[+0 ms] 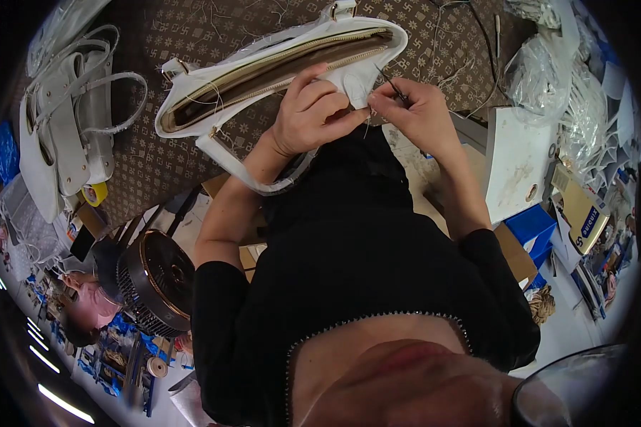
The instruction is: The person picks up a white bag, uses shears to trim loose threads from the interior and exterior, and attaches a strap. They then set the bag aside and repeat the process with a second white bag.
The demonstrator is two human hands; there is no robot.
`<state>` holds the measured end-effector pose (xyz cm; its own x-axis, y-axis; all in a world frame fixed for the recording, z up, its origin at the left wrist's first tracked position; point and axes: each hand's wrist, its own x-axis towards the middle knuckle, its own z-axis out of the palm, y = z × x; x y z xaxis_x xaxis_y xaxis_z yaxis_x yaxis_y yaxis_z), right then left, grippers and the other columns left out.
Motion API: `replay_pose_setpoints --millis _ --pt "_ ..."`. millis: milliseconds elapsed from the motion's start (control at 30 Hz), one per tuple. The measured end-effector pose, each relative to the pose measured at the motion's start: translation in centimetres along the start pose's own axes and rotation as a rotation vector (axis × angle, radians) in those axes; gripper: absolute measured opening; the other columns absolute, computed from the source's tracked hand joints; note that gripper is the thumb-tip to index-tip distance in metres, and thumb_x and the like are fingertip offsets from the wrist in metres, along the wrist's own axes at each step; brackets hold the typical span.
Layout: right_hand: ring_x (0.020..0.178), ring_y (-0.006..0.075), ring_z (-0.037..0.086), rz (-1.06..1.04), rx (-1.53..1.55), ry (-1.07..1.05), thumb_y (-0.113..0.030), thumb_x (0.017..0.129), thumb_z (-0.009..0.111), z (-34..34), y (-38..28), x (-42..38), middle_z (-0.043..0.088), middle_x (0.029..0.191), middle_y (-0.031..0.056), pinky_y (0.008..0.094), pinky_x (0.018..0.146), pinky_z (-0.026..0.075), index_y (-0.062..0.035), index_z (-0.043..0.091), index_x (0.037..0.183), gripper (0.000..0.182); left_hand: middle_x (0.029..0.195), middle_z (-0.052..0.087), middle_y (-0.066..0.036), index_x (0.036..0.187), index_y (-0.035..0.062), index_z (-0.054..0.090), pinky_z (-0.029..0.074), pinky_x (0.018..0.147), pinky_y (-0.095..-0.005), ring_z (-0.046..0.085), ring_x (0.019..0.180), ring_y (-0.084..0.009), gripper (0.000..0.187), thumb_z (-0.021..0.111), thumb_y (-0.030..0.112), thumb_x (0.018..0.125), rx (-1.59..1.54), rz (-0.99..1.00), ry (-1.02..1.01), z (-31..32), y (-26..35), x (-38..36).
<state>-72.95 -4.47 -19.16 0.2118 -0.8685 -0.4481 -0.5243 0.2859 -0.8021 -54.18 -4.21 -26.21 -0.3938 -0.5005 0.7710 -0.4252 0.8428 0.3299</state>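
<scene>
Head camera: left hand (299,117) pinches a white bag (355,78) at the cloth's (139,171) near edge, right hand's (431,117) fingers clamped on a dark tool (404,99), the bag likely light, supple, best gripped by its rim.

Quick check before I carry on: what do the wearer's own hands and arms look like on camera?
The left hand and right hand are bare, with no gloves, watch or bracelet showing. Plain black sleeves end around the elbows, leaving both forearms uncovered.
</scene>
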Motion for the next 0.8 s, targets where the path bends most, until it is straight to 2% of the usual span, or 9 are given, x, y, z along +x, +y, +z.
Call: replay_pose_setpoints --millis 100,167,200,267,400,567,667,800 --pt "0.054 0.0007 0.039 -0.076 -0.071 0.071 -0.011 0.078 0.063 -0.3 -0.4 -0.2 0.05 0.058 -0.0052 0.019 0.048 0.032 -0.0014 0.062 0.077 0.01 0.075 0.046 0.003 0.079 0.023 0.067 0.046 0.086 -0.04 0.049 0.074 -0.0149 0.027 0.068 0.01 0.055 -0.007 -0.008 -0.017 -0.2 0.0 0.1" --pt "0.051 0.0014 0.039 0.017 0.189 0.015 -0.013 0.08 0.06 -0.6 -0.5 -0.2 0.049 0.058 -0.0049 0.0201 0.047 0.033 -0.0022 0.061 0.076 0.012 0.076 0.046 0.003 0.082 0.0229 0.068 0.046 0.085 -0.0394 0.049 0.074 -0.0147 0.03 0.067 0.009 0.055 -0.002 -0.004 -0.022 -0.2 -0.1 0.1" --pt "0.051 0.0014 0.039 0.016 0.19 0.016 -0.013 0.08 0.06 -0.7 -0.4 -0.1 0.049 0.058 -0.0049 0.0201 0.047 0.033 -0.0022 0.061 0.076 0.012 0.076 0.046 0.003 0.082 0.0229 0.068 0.046 0.085 -0.0394 0.049 0.074 -0.0147 0.03 0.067 0.009 0.055 -0.002 -0.002 -0.023 -0.3 -0.1 0.1" --pt "0.048 0.0025 0.04 0.085 0.44 0.111 -0.018 0.081 0.06 -1.2 -0.1 0.0 0.048 0.056 -0.0045 0.0208 0.044 0.034 -0.0029 0.059 0.079 0.015 0.076 0.045 0.003 0.084 0.0223 0.068 0.046 0.084 -0.0384 0.049 0.075 -0.0143 0.031 0.066 0.008 0.056 -0.029 -0.003 -0.028 -0.3 -0.3 0.1" --pt "0.047 0.0034 0.041 0.057 0.44 0.129 -0.022 0.083 0.06 -1.1 0.8 0.1 0.05 0.059 -0.0032 0.0207 0.043 0.035 -0.0024 0.059 0.083 0.02 0.077 0.045 0.002 0.086 0.0218 0.068 0.047 0.083 -0.0375 0.049 0.076 -0.0143 0.032 0.066 0.007 0.057 -0.022 -0.024 -0.03 -0.3 -0.3 0.5" --pt "0.048 0.0021 0.042 -0.04 0.368 0.118 -0.024 0.085 0.058 -0.4 1.9 0.0 0.054 0.064 -0.002 0.0186 0.043 0.033 -0.0037 0.061 0.087 0.02 0.08 0.046 0.002 0.083 0.0218 0.067 0.047 0.08 -0.0369 0.05 0.078 -0.0157 0.029 0.068 0.01 0.056 -0.007 -0.046 0.062 0.1 -0.5 0.7" --pt "0.048 0.0018 0.042 -0.116 0.403 0.104 -0.024 0.085 0.058 0.0 1.9 0.0 0.053 0.062 -0.0036 0.018 0.043 0.033 -0.0047 0.063 0.09 0.02 0.079 0.046 0.002 0.08 0.0214 0.066 0.047 0.08 -0.0375 0.05 0.077 -0.0162 0.026 0.07 0.011 0.056 -0.027 -0.069 0.064 0.0 -0.3 0.8" --pt "0.048 0.0017 0.041 -0.102 0.352 0.111 -0.024 0.085 0.058 0.5 1.7 0.0 0.051 0.06 -0.0054 0.0176 0.043 0.032 -0.0049 0.064 0.095 0.022 0.079 0.047 0.001 0.078 0.0201 0.066 0.047 0.079 -0.0379 0.051 0.077 -0.0177 0.025 0.072 0.009 0.056 -0.036 -0.081 0.067 0.0 -0.1 1.0"
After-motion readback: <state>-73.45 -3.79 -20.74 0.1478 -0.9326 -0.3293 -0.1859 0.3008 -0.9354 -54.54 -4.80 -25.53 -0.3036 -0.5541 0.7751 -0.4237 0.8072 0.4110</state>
